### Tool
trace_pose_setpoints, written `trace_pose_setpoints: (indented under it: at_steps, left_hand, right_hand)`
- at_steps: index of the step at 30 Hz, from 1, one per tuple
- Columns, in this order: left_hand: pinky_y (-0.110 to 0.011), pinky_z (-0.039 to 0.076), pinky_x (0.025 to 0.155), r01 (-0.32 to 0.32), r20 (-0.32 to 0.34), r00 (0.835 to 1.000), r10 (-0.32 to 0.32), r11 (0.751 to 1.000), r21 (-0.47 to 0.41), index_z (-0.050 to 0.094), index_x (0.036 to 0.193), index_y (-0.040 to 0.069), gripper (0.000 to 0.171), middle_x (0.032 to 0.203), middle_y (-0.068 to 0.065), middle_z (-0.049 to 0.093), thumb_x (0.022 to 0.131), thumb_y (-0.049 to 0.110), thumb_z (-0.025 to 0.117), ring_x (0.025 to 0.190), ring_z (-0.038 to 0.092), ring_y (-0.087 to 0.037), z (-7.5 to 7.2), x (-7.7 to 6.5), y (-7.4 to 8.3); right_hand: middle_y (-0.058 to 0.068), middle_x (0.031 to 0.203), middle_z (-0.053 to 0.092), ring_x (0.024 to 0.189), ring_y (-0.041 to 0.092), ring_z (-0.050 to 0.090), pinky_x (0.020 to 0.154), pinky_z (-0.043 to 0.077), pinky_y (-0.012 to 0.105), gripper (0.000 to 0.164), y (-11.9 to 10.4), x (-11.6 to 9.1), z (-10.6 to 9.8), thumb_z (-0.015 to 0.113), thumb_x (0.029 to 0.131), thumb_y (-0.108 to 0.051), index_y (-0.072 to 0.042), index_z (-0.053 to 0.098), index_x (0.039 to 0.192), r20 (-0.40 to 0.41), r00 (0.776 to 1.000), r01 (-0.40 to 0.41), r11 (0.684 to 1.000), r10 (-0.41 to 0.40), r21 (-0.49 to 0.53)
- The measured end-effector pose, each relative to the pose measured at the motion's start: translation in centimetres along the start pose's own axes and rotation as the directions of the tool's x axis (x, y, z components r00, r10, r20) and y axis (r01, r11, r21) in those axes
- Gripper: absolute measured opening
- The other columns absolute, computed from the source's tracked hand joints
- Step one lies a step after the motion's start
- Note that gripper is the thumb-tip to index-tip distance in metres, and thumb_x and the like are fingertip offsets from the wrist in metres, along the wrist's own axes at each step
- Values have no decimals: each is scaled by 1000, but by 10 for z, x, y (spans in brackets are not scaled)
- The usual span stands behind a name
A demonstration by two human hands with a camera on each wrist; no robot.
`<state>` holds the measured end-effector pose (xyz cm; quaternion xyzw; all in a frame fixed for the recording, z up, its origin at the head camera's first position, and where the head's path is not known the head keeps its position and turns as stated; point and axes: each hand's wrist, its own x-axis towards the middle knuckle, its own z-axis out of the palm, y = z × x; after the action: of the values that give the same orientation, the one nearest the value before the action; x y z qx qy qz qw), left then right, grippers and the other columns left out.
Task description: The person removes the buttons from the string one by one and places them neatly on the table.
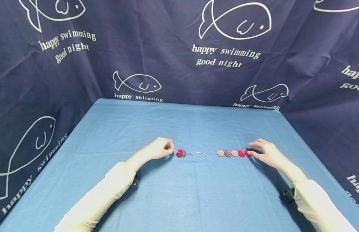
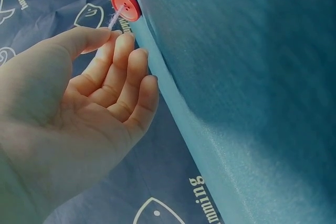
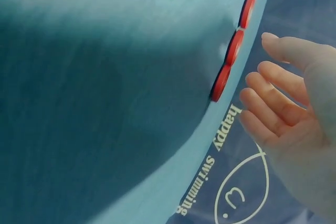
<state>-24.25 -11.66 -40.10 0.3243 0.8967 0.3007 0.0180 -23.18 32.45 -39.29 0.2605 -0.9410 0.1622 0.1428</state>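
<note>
My left hand pinches one end of a thin white string between thumb and fingertips. The string passes through a red button and a brown button, and its loose end trails to the right over the cloth. My right hand hovers at the right end of a row of buttons, thumb and fingers apart. In the right wrist view nothing lies between its fingers, and red buttons show just beyond the thumb. The fingers partly hide the row's end in the head view.
The row continues leftward with a red button, a pink button, a brown button and another pink button. A blue cloth covers the table. Dark fish-printed curtains stand behind and at both sides.
</note>
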Motion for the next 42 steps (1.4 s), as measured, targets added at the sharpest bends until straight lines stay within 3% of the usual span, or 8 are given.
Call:
trace_pose_setpoints:
  at_steps: [10, 25, 32, 42]
  left_hand:
    - [-18, 42, 61, 10, 6, 1000, -10, 1000, 0, 63, 79, 9, 5, 66, 4, 61, 83, 7, 61, 57, 48, -1, -1, 0, 0]
    - [-18, 42, 60, 23, 5, 1000, -23, 1000, -16, 63, 79, 9, 5, 65, 4, 60, 84, 8, 62, 56, 48, -1, 1, 0, 3]
    - [-17, 41, 60, 43, 8, 999, -43, 999, -10, 63, 79, 10, 5, 64, 6, 59, 84, 8, 62, 56, 47, -1, 1, -1, 4]
    - [-18, 41, 60, 24, 2, 1000, -24, 1000, -6, 63, 78, 9, 5, 64, 4, 59, 83, 7, 63, 57, 47, -1, 0, -1, 6]
  right_hand:
    - [10, 96, 64, 89, 29, 63, 75, 49, 45, 28, -14, 11, 4, 74, 75, -6, 0, 68, 102, 18, 996, 90, 996, -91, 16]
    - [9, 96, 65, 91, 27, 62, 78, 46, 42, 25, -31, 28, 14, 72, 75, -1, 2, 69, 99, -9, 984, 177, 983, -176, 42]
    - [7, 96, 65, 90, 25, 62, 78, 48, 43, 25, -39, 36, 19, 72, 78, -5, 1, 69, 101, 6, 984, 178, 980, -179, 85]
    - [6, 94, 65, 89, 23, 61, 77, 48, 42, 24, -50, 46, 24, 72, 78, -9, 0, 69, 101, 13, 978, 205, 972, -208, 111]
